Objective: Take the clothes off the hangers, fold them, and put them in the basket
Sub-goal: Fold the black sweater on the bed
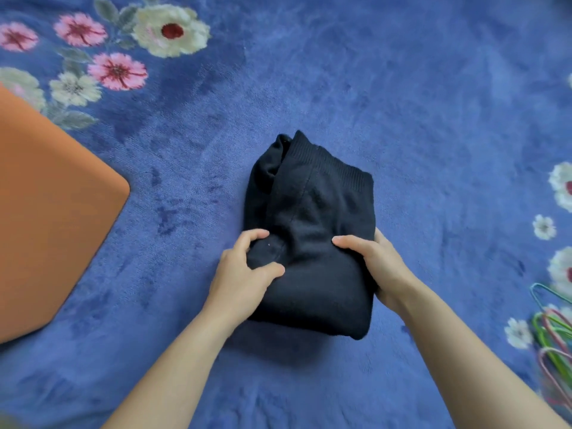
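Observation:
A black knit garment [315,218], folded into a thick bundle with its ribbed hem on top at the far end, lies on the blue blanket in the middle of the view. My left hand [244,274] grips the bundle's near left side, thumb and fingers curled into the fabric. On the right edge, my right hand [374,267] holds the bundle, with the thumb on top and the fingers tucked under it. Several empty wire hangers [554,335], green and pink, lie at the right edge. No basket is in view.
The blue floral blanket [433,103] covers the whole surface. An orange flat-topped object [46,212] fills the left side, its corner pointing toward the garment. Open blanket lies beyond and to the right of the bundle.

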### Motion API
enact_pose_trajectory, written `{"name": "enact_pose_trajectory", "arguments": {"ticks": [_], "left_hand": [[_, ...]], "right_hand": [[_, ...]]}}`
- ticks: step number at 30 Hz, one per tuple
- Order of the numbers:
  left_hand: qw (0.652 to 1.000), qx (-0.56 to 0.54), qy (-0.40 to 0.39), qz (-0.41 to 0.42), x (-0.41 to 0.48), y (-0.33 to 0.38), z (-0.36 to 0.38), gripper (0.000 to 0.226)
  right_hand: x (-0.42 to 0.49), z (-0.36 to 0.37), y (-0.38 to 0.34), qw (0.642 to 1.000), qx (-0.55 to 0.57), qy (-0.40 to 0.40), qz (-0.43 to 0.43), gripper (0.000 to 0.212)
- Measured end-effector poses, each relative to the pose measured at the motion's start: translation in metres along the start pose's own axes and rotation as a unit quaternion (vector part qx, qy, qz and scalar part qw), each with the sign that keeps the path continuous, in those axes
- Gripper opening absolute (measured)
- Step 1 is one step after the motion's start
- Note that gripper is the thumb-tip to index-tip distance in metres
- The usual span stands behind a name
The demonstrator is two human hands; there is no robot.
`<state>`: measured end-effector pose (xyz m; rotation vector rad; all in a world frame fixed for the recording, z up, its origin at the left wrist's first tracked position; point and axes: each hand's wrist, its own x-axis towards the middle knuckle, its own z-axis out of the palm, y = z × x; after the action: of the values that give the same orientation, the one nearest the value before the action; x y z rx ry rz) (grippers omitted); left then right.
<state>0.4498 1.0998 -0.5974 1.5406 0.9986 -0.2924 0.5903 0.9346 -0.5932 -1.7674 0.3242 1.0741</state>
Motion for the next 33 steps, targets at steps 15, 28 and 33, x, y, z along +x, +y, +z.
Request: {"name": "enact_pose_trajectory", "arguments": {"ticks": [15,28,33], "left_hand": [[0.889,-0.435,-0.123,-0.073,-0.022,0.015,-0.036,0.038],[0.986,-0.072,0.131,0.07,-0.035,-0.049,-0.053,0.071],[0.949,0.152,0.24,0.136,-0.015,-0.021,-0.035,0.042]], "right_hand": [[-0.124,0.056,-0.035,0.591,-0.594,0.223,-0.498,0.054],[-0.078,0.04,0.051,0.869,-0.308,0.273,-0.275,0.039],[-0.052,0.034,0.032,0.971,-0.082,0.225,-0.016,0.037]]}}
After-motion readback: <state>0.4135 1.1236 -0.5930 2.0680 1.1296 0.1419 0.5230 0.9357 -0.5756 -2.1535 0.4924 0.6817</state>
